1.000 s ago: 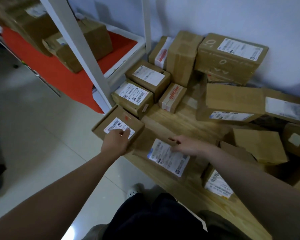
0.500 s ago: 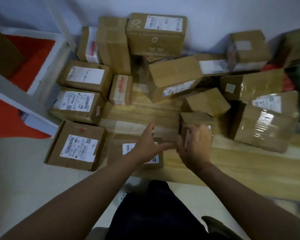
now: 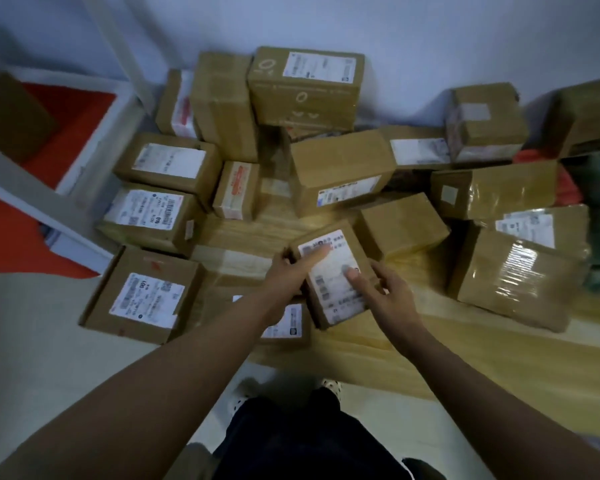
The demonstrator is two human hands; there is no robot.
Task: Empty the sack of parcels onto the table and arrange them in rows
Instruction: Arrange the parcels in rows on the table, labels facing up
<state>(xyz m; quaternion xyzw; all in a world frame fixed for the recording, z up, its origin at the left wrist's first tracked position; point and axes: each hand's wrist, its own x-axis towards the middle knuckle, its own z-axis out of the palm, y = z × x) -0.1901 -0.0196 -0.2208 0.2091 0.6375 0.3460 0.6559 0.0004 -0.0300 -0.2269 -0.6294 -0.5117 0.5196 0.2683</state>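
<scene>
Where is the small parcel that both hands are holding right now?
In the head view the small parcel sits centre frame at the wooden table's near edge, label up, between the left hand and right hand.

We saw a dim, bluish, slightly soft picture; glare shone on the taped parcel [image 3: 520, 271] and the wooden table [image 3: 378, 348], labels blurred, and the edges bowed.
</scene>
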